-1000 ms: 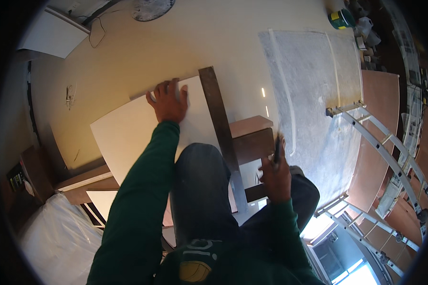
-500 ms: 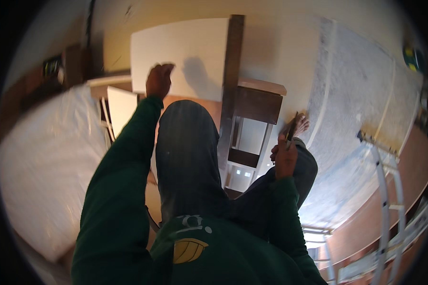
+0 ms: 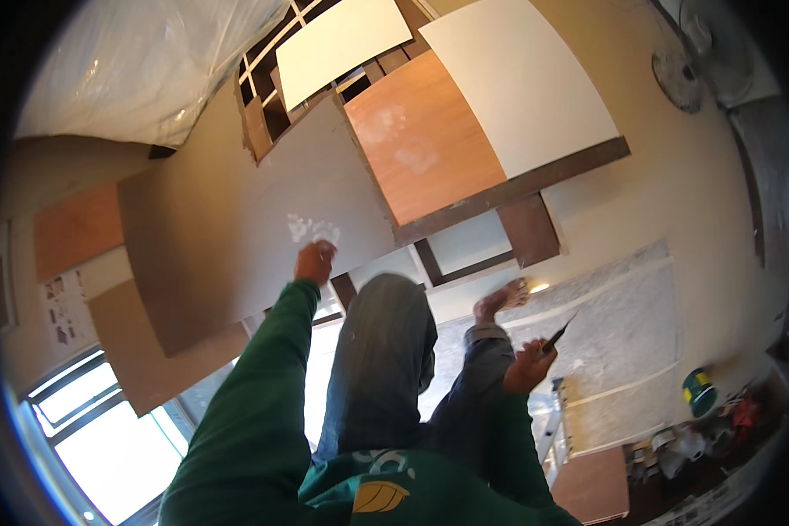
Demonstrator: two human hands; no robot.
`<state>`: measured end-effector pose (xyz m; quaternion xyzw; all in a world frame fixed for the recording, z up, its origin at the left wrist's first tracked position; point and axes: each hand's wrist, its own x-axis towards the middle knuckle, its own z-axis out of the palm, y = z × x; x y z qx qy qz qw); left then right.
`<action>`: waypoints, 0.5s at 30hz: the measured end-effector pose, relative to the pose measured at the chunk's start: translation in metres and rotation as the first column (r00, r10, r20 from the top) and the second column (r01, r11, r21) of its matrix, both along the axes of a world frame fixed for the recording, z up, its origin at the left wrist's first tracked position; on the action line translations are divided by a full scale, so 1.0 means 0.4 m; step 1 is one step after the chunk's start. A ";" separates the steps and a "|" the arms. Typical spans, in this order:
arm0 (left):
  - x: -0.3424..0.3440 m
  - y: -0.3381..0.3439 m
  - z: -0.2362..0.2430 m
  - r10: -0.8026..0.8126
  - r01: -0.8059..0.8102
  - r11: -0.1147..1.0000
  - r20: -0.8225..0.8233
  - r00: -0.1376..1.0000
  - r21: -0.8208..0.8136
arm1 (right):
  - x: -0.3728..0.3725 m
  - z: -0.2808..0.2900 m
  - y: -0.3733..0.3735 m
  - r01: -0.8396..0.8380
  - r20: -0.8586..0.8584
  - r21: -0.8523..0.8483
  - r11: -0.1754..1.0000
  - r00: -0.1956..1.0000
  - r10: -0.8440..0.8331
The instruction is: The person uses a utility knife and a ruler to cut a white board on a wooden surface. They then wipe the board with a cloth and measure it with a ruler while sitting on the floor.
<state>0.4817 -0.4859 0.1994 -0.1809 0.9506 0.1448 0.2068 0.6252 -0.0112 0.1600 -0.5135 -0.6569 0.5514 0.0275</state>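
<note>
My right hand is closed round the handle of a slim dark tool with a thin pointed tip; its exact kind is not clear. The tip points up and to the right, above the grey floor covering. At the centre-left, my left hand has its fingers drawn together over the near edge of a large grey-brown panel. Whether anything is between those fingers is hidden. White smudges mark the panel just beyond them. Between the hands are my bent knee and my bare foot.
Beyond lie an orange-brown board, a white board and another white sheet. Plastic sheeting hangs at the far left. A ladder, a green tub and a fan are to the right; a bright window is at the lower left.
My view has swung round, bringing the grey-brown panel and window into sight. My left hand appears lower in the picture. The tool stays in my right hand, its tip now tilted rightward.
</note>
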 end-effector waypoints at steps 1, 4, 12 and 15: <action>0.064 0.019 -0.043 0.012 -0.014 0.997 0.038 0.999 0.069 | 0.034 -0.017 0.058 -0.137 0.061 0.081 0.987 0.989 0.132; 0.276 0.078 -0.176 -0.023 -0.004 0.977 0.125 0.992 0.215 | 0.071 -0.018 0.177 -0.429 0.292 0.176 0.886 0.882 0.369; 0.478 0.354 -0.193 0.271 -0.272 0.907 0.048 0.961 0.321 | 0.005 0.069 0.246 -0.370 0.208 0.218 0.903 0.922 0.327; 0.510 0.338 -0.249 0.244 -0.233 0.898 0.018 0.970 0.373 | -0.010 0.080 0.216 -0.447 0.162 0.335 0.829 0.894 0.417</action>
